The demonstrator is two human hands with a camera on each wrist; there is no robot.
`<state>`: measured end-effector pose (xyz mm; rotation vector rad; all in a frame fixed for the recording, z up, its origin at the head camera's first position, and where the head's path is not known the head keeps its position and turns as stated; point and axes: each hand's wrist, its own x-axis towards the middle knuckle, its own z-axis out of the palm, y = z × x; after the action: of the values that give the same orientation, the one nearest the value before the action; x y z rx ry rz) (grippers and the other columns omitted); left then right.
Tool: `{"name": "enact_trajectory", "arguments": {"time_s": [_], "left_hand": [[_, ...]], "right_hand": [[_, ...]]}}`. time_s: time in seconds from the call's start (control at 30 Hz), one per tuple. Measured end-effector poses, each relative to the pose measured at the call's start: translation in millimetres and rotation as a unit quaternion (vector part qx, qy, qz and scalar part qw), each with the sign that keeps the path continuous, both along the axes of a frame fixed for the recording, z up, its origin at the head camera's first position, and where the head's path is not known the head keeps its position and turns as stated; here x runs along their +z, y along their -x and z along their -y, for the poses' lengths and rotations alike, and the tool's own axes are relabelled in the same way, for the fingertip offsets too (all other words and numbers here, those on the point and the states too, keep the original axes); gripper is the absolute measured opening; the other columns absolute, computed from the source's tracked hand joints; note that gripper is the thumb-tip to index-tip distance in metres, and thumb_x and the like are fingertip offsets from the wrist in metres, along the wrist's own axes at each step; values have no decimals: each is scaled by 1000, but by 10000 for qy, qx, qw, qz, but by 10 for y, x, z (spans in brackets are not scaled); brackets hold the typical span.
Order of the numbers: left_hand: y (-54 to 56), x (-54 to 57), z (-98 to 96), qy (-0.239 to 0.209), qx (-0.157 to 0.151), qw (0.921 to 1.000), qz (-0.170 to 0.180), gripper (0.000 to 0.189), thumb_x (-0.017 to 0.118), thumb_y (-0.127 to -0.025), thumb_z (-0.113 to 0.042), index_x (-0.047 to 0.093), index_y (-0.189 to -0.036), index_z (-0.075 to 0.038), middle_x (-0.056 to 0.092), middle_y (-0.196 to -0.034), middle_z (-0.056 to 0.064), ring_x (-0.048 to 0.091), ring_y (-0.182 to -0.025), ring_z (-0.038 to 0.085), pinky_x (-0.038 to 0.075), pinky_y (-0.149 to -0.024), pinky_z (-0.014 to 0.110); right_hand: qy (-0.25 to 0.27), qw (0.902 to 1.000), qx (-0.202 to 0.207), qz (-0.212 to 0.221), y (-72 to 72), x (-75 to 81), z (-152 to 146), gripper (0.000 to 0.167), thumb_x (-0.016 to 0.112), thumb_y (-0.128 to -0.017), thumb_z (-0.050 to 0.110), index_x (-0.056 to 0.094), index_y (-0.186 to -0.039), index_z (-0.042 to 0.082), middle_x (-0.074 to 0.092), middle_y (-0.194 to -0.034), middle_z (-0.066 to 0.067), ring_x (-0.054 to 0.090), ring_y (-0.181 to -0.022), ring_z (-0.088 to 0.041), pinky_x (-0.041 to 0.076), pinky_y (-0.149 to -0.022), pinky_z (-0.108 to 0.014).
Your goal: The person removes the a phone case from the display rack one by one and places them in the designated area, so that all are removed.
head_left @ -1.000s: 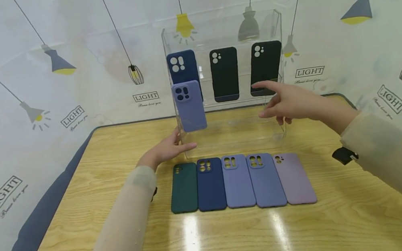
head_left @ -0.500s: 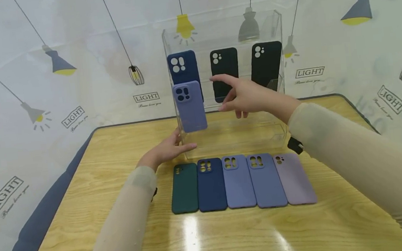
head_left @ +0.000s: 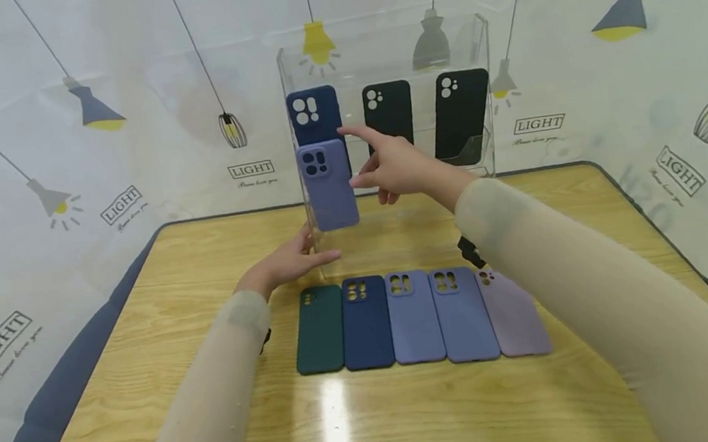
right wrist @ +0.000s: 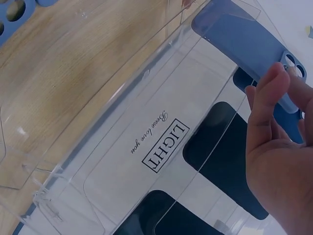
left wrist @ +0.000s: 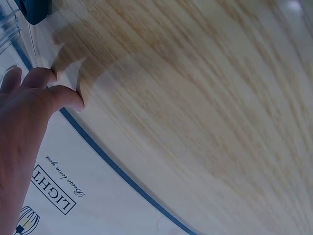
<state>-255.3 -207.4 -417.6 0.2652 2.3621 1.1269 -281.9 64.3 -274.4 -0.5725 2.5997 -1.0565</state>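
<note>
In the head view, my left hand (head_left: 284, 262) lies at the lower left side of a clear acrylic stand (head_left: 488, 94), thumb straight out along its base. My right hand (head_left: 403, 165) reaches across the stand's front, its index fingertip at the upper right corner of a lilac phone case (head_left: 332, 198) and its thumb by that case's right edge. The right wrist view has this hand's fingers (right wrist: 276, 78) overlapping the case near its camera holes. Behind the lilac case stands a navy case (head_left: 319, 128). Two black cases (head_left: 388, 107) fill the rest of that row, one partly covered by my right hand.
A row of several phone cases lies flat in front of the stand: dark green (head_left: 320, 331), navy (head_left: 367, 330), two lilac-blue (head_left: 417, 325) and pale pink-purple (head_left: 520, 319). Behind the wooden table (head_left: 186, 408) hangs a lamp-patterned cloth (head_left: 166, 68).
My right hand has moved left, from the right black case past the middle one to the lilac case's edge. The left hand has stayed at the stand's side.
</note>
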Motion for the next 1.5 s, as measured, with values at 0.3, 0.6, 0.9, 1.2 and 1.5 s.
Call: {"name": "enact_trajectory", "arguments": {"time_s": [0.3, 0.6, 0.9, 1.2, 1.5], "left_hand": [[45, -33, 20, -44, 1, 10000, -81, 102, 66, -102, -57, -8, -171, -41, 15, -181, 11, 16, -167, 38, 24, -131, 64], [40, -56, 15, -67, -20, 9999, -80, 104, 67, -100, -61, -6, -171, -41, 15, -180, 11, 15, -167, 38, 24, -131, 65], [35, -34, 4, -161, -57, 9998, -72, 104, 67, -101, -58, -8, -171, -39, 14, -181, 11, 14, -167, 38, 23, -132, 63], [68, -62, 29, -116, -48, 9999, -41, 106, 67, -99, -63, -7, -171, -40, 15, -181, 9, 15, -167, 37, 24, -132, 63], [53, -54, 18, -148, -103, 9997, -157, 101, 66, -102, -57, -6, -170, -43, 15, -180, 11, 16, -167, 38, 25, -131, 63]], "right_hand": [[-40, 10000, -35, 44, 42, -30, 105, 92, 70, -105, 25, 10, -168, 54, 76, -129, -10, 76, -74, -33, 64, -63, -36], [176, 9997, -78, 161, 39, -154, 139, 90, 70, -105, 23, 12, -167, 55, 74, -134, -13, 77, -76, -35, 66, -65, -40], [601, 9967, -490, -225, 12, -376, 214, 90, 71, -104, 17, 16, -165, 56, 73, -130, -15, 75, -66, -34, 66, -62, -45], [829, 9939, -586, -422, -1, -452, 285, 88, 67, -105, 10, 19, -165, 51, 75, -123, -16, 71, -58, -29, 65, -56, -40], [707, 9939, -750, -396, 2, -458, 317, 87, 65, -106, 9, 17, -165, 52, 78, -112, -14, 71, -56, -28, 64, -56, -38]]}}
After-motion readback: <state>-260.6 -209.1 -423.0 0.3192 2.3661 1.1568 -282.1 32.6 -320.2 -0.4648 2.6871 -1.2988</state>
